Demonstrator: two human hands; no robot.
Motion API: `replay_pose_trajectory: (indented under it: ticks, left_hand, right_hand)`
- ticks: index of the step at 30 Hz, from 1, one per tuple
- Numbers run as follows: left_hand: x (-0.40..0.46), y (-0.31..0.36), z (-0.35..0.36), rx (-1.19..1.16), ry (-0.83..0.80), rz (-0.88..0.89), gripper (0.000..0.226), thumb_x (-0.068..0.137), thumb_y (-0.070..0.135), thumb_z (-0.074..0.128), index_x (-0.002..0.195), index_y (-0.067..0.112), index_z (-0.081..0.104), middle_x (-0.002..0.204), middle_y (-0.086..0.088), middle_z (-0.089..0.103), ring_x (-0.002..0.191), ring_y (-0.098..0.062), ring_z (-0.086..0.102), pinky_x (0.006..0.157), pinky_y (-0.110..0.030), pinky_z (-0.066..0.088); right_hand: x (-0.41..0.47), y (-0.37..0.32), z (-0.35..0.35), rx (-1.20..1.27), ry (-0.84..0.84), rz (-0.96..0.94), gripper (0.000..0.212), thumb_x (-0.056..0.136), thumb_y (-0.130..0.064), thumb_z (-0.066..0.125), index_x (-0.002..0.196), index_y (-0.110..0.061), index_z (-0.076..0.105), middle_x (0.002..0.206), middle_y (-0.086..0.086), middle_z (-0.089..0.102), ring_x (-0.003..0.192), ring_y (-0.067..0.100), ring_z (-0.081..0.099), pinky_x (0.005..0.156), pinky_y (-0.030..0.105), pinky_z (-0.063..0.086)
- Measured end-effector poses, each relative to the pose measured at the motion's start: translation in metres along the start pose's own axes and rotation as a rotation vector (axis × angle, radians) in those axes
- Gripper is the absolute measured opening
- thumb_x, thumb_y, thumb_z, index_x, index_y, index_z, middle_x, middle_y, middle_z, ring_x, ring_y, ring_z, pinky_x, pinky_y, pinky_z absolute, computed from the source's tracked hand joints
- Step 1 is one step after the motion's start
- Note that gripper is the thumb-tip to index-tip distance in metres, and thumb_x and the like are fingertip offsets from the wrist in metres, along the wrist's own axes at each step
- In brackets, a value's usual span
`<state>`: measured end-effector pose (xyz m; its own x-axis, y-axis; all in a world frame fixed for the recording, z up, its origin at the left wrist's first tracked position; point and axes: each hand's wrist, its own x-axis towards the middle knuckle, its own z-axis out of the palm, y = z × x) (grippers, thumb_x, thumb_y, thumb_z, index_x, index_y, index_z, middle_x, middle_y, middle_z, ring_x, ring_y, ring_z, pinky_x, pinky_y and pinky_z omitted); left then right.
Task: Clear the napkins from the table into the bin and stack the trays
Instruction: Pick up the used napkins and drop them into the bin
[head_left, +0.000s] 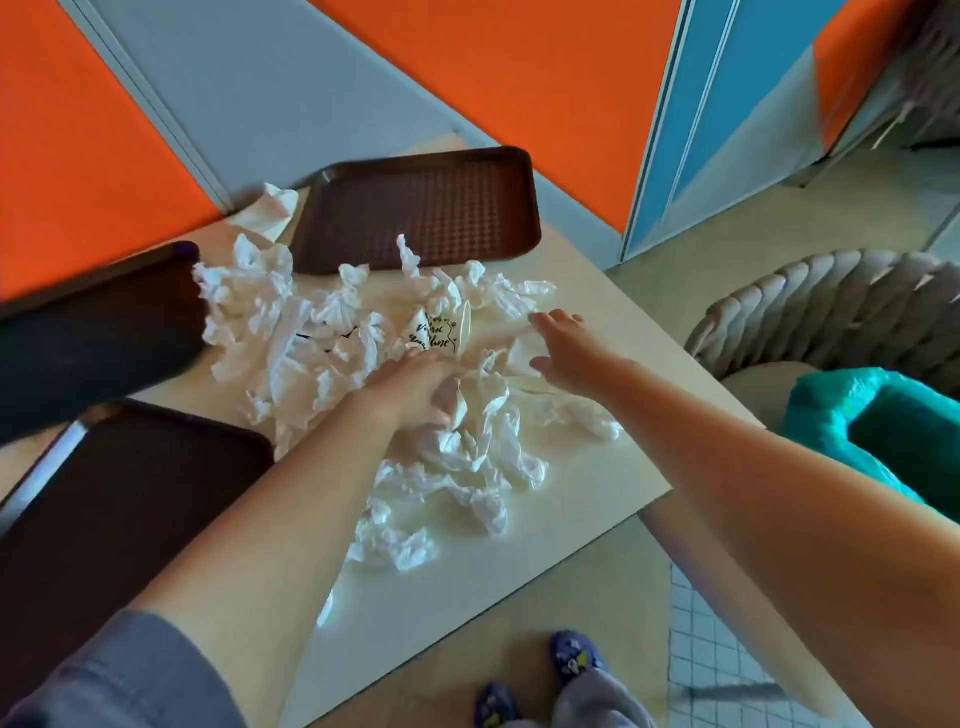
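Observation:
Several crumpled white napkins (322, 343) lie heaped across the middle of the cream table (571, 499). My left hand (415, 387) presses into the heap with its fingers closed around a bunch of napkins. My right hand (563, 345) reaches over the heap's right side, fingers spread, just above a loose napkin (524, 353). Three dark brown trays lie around the heap: one at the back (426, 208), one at the left (93, 332) and one at the near left (119, 499). A bin with a teal liner (883, 426) stands to the right of the table.
A grey woven chair (831, 312) stands beside the bin, beyond the table's right edge. Orange and grey wall panels rise behind the table. My feet in blue shoes (576, 654) stand on the floor at the table's near edge.

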<state>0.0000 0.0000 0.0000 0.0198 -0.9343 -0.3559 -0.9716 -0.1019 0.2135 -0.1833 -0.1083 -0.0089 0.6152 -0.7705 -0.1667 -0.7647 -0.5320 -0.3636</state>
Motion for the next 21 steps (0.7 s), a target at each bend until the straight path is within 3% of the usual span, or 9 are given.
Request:
replay_pose_trajectory:
  ticks: [7,11,13,15,19,21]
  left_hand:
    - [0.017,-0.001,0.013,0.154,-0.032,-0.118,0.069,0.076,0.036,0.072,0.136,0.024,0.039,0.146,0.001,0.034,0.134,-0.025,0.029,0.11,-0.049,0.021]
    - [0.024,-0.003,0.003,0.067,0.038,-0.145,0.055,0.077,0.033,0.072,0.124,0.02,0.049,0.124,-0.001,0.047,0.119,-0.026,0.046,0.093,-0.042,0.04]
    - [0.026,-0.002,-0.008,-0.027,0.078,-0.157,0.043,0.081,0.023,0.07,0.12,0.018,0.052,0.121,-0.001,0.046,0.111,-0.023,0.049,0.085,-0.037,0.043]
    - [0.026,0.0,-0.019,-0.114,0.123,-0.168,0.037,0.084,0.012,0.064,0.119,0.019,0.053,0.124,-0.001,0.044,0.11,-0.023,0.049,0.086,-0.037,0.043]
    - [0.023,0.003,-0.033,-0.202,0.216,-0.153,0.031,0.088,0.006,0.056,0.115,0.021,0.054,0.121,0.003,0.042,0.099,-0.019,0.052,0.083,-0.03,0.038]
    - [0.022,0.003,-0.037,-0.237,0.246,-0.134,0.033,0.088,0.004,0.055,0.117,0.02,0.054,0.121,0.002,0.042,0.102,-0.018,0.051,0.085,-0.028,0.038]
  right_hand:
    - [0.023,0.007,0.014,-0.099,-0.112,0.019,0.066,0.082,-0.028,0.067,0.134,-0.005,0.033,0.139,0.015,0.038,0.131,0.032,0.029,0.104,0.051,0.031]
    - [0.032,0.004,0.013,-0.151,-0.131,0.065,0.079,0.074,-0.034,0.075,0.132,-0.001,0.032,0.134,0.018,0.038,0.124,0.035,0.036,0.105,0.053,0.031]
    - [0.035,0.002,0.012,-0.137,-0.136,0.059,0.074,0.07,-0.033,0.078,0.125,0.0,0.039,0.128,0.018,0.038,0.115,0.035,0.042,0.095,0.048,0.039]
    - [0.038,-0.001,0.01,-0.094,-0.158,0.053,0.067,0.07,-0.027,0.079,0.119,0.002,0.044,0.125,0.018,0.036,0.11,0.035,0.044,0.087,0.045,0.045]
    - [0.038,-0.002,0.01,-0.104,-0.135,0.068,0.042,0.084,0.001,0.061,0.122,0.003,0.043,0.126,0.021,0.039,0.115,0.036,0.043,0.093,0.042,0.044]
    - [0.036,-0.003,0.011,-0.176,-0.148,0.053,0.036,0.087,0.006,0.05,0.122,0.006,0.045,0.125,0.021,0.046,0.117,0.034,0.045,0.097,0.036,0.04]
